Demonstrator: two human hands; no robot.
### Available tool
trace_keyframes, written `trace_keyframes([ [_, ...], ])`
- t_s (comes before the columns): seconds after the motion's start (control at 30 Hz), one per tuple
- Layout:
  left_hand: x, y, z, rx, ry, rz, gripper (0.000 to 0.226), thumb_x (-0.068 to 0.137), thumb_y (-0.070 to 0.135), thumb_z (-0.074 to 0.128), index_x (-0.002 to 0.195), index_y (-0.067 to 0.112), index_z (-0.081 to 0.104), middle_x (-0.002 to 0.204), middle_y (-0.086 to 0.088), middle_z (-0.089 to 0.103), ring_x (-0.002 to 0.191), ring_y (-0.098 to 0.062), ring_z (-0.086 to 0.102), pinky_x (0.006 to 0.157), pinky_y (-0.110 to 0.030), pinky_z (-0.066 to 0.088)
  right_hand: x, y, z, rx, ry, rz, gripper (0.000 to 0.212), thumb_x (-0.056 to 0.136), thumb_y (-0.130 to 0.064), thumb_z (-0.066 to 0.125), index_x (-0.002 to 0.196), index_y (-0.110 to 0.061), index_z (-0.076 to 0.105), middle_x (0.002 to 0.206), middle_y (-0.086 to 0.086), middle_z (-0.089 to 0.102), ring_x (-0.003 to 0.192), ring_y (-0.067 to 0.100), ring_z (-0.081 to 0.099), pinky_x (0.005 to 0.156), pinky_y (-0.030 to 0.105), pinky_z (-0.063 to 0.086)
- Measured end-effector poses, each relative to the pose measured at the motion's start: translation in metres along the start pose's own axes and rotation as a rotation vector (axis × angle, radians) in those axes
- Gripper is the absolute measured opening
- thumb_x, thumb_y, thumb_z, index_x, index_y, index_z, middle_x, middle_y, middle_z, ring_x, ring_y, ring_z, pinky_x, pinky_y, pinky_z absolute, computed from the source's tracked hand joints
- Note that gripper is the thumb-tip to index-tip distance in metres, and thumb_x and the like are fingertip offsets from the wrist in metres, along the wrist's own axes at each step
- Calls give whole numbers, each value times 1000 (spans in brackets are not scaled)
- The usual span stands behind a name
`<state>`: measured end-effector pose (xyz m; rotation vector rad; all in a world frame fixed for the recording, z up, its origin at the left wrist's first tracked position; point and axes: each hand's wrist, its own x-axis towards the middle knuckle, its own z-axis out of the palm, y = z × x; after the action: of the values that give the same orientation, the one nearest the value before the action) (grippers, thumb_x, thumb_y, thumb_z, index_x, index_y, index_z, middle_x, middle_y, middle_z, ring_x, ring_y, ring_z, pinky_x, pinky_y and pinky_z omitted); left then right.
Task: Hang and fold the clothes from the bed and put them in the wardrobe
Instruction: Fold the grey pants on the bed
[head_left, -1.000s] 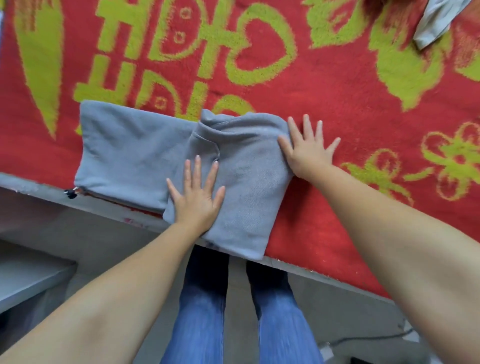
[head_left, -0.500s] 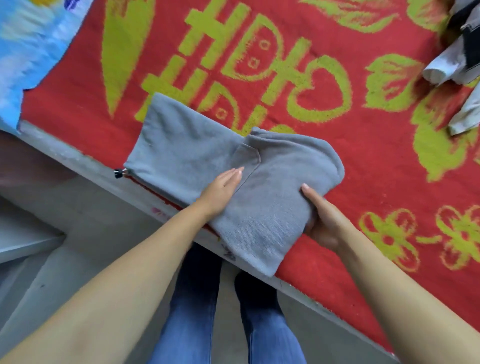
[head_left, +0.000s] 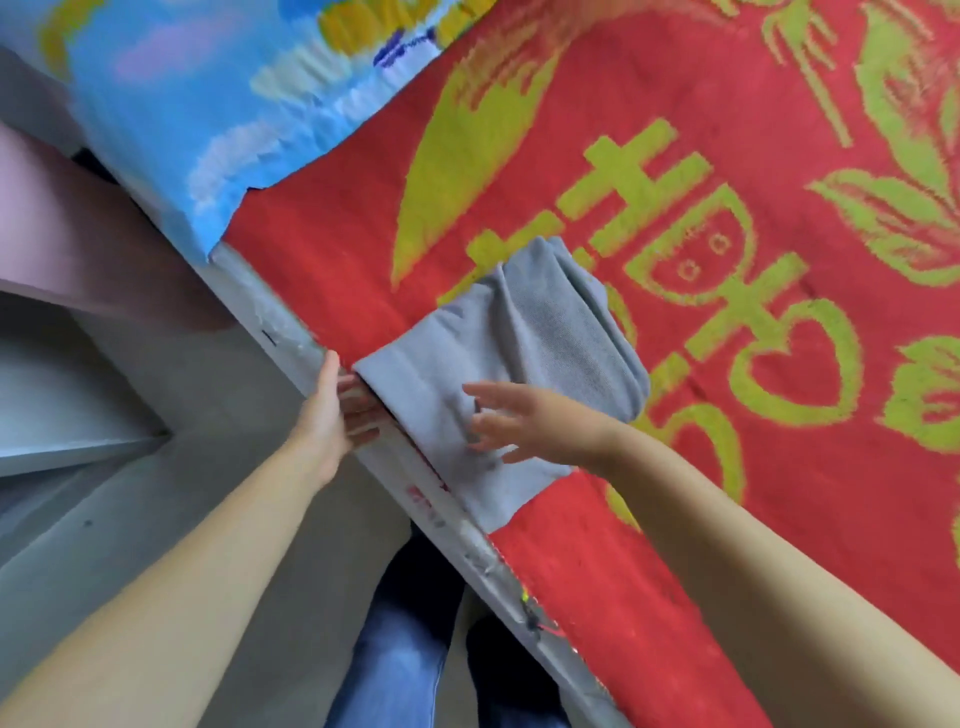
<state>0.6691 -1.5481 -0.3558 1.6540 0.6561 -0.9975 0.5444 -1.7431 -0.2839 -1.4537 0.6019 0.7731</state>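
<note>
A grey garment (head_left: 524, 358), folded into a thick bundle, lies at the edge of the bed on the red blanket with yellow-green patterns (head_left: 675, 493). My left hand (head_left: 337, 410) is at the bundle's left end by the bed edge, fingers straight and slipped under the cloth. My right hand (head_left: 524, 423) is spread over the near part of the bundle, fingers straight and apart, touching or just above the fabric.
A blue patterned cloth (head_left: 228, 93) covers the bed's far left. The grey bed frame edge (head_left: 467, 540) runs diagonally. Left of it are a pink panel (head_left: 78, 234) and a pale shelf (head_left: 62, 405). My legs in blue jeans (head_left: 400, 660) stand on the grey floor.
The grey garment has been folded over once more into a compact bundle. My left hand moved to its left end, my right hand came on top, and the view swung left.
</note>
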Motion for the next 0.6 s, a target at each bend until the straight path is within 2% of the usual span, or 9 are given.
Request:
trace_keyframes([
  [0.03, -5, -1, 4, 2, 120, 89, 40, 92, 60, 41, 87, 21, 50, 75, 0, 55, 67, -18, 56, 66, -31, 44, 3, -1, -12, -110, 132, -51, 30, 98, -19, 49, 127, -23, 56, 117, 1, 67, 99, 15, 68, 91, 35, 53],
  [0.1, -18, -8, 19, 74, 272, 279, 34, 90, 55, 51, 84, 22, 42, 79, 5, 48, 68, -11, 48, 66, -26, 40, 8, -2, -45, -243, 566, -101, 21, 94, -18, 47, 101, -21, 67, 90, 0, 72, 83, 14, 67, 82, 35, 52],
  [0.17, -27, -17, 40, 127, 221, 279, 37, 88, 53, 57, 96, 18, 48, 91, 4, 54, 82, -12, 54, 79, -32, 46, 16, 0, -81, -400, 932, -76, 21, 91, -17, 45, 80, -11, 61, 69, 7, 60, 68, 26, 55, 61, 36, 42],
  [0.2, -31, -20, 51, 138, 193, 220, 42, 87, 51, 58, 103, 13, 51, 98, 2, 59, 91, -16, 57, 87, -36, 48, 23, 0, -97, -459, 969, -44, 24, 90, -18, 43, 70, -9, 52, 62, 8, 50, 63, 28, 46, 53, 36, 32],
  [0.27, -31, -20, 65, 83, 234, 143, 36, 90, 46, 56, 102, 11, 53, 95, 3, 61, 98, -19, 59, 93, -37, 48, 45, -5, -114, -475, 873, 13, 33, 94, -25, 42, 64, -13, 39, 57, 4, 38, 61, 24, 37, 49, 34, 23],
  [0.33, -27, -11, 71, -52, 310, 159, 25, 93, 42, 54, 97, 18, 52, 86, 11, 58, 94, -14, 59, 88, -32, 48, 75, -14, -117, -475, 758, 40, 40, 98, -40, 41, 66, -16, 37, 61, 0, 38, 64, 21, 38, 50, 34, 23],
  [0.4, -19, -3, 72, -152, 347, 186, 19, 93, 42, 53, 90, 23, 53, 86, 15, 57, 93, -12, 59, 86, -27, 47, 104, -22, -112, -520, 710, 46, 40, 96, -51, 41, 80, -15, 45, 72, -1, 47, 72, 21, 45, 60, 32, 31],
  [0.47, -11, -4, 67, -215, 410, 193, 21, 96, 42, 50, 85, 24, 52, 86, 14, 57, 94, -14, 60, 85, -26, 46, 120, -25, -111, -571, 718, -13, 35, 96, -46, 43, 80, -15, 47, 73, 0, 49, 76, 23, 48, 67, 30, 32],
  [0.6, 1, -24, 63, -331, 581, 150, 22, 100, 38, 44, 100, 19, 55, 78, 14, 52, 87, -13, 54, 72, -20, 43, 123, 1, -135, -566, 852, -70, 35, 97, -35, 42, 68, -16, 43, 72, 5, 51, 78, 25, 49, 65, 29, 30],
])
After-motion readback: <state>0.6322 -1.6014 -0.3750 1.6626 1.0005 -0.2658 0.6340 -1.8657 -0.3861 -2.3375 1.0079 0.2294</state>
